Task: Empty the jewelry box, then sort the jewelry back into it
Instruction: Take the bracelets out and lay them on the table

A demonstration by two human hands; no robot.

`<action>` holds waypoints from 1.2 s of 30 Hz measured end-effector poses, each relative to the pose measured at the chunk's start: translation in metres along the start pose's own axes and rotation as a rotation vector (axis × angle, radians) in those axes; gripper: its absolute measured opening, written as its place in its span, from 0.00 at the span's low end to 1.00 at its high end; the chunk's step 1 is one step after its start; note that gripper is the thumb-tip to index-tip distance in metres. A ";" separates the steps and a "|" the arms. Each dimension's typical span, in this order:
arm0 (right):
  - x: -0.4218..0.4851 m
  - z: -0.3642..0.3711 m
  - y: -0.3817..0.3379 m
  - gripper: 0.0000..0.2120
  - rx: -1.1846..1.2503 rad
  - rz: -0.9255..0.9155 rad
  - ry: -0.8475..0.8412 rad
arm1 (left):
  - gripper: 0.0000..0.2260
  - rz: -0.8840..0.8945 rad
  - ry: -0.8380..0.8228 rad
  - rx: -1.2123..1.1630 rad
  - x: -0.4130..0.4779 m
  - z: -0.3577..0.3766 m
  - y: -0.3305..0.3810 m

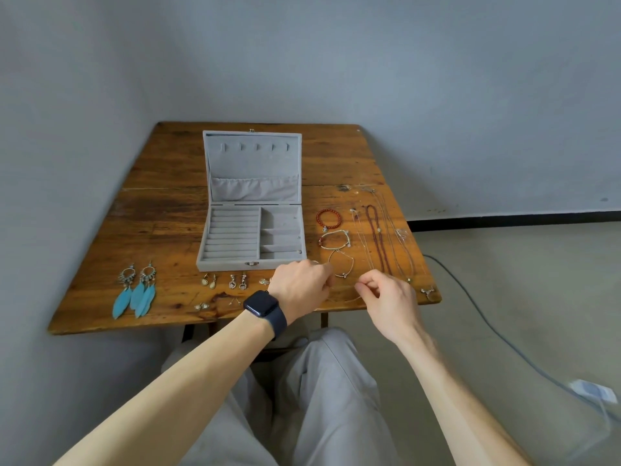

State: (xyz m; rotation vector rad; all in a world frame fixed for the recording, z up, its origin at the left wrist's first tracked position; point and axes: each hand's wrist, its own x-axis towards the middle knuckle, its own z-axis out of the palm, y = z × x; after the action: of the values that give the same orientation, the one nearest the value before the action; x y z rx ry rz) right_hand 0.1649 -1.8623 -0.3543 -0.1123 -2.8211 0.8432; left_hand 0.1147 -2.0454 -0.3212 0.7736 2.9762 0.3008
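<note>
Along the front edge of the wooden table, the right hand pinches a thin chain between thumb and forefinger. The left hand, with a dark watch on its wrist, curls its fingers at the chain's other end; whether it grips it I cannot tell. Small earrings and blue feather earrings lie toward the front left corner. Behind the hands, mid-table, sits the grey jewelry box, lid up, with bracelets just beside it and necklaces near the right edge.
</note>
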 end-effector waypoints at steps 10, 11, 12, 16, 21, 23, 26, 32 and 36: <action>0.006 0.015 0.016 0.02 -0.233 -0.162 0.111 | 0.09 0.031 -0.011 0.134 0.009 0.012 0.002; 0.006 0.017 0.017 0.02 -0.241 -0.164 0.124 | 0.09 0.038 -0.002 0.142 0.009 0.013 0.002; 0.006 0.018 0.018 0.02 -0.235 -0.161 0.132 | 0.09 0.044 0.009 0.144 0.009 0.013 0.002; 0.000 0.021 0.022 0.08 -0.153 -0.118 0.146 | 0.11 0.080 0.087 0.138 0.003 0.014 0.001; -0.025 0.026 0.021 0.10 -0.169 -0.180 0.197 | 0.08 0.255 0.202 0.146 -0.012 0.025 -0.008; -0.034 0.029 0.021 0.13 -0.204 -0.221 0.168 | 0.08 0.305 0.221 0.161 -0.017 0.031 -0.010; -0.040 0.031 0.021 0.17 -0.232 -0.245 0.125 | 0.11 0.331 0.211 0.197 -0.022 0.038 -0.007; -0.041 0.030 0.023 0.15 -0.256 -0.250 0.113 | 0.10 0.273 0.201 0.237 -0.030 0.040 -0.003; -0.040 0.029 0.022 0.15 -0.264 -0.246 0.109 | 0.10 0.282 0.187 0.260 -0.032 0.040 -0.003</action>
State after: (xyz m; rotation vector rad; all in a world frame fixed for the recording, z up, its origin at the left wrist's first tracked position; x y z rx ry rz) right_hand 0.1985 -1.8648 -0.3962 0.1446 -2.7528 0.3985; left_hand 0.1456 -2.0562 -0.3613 1.2645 3.1151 -0.0069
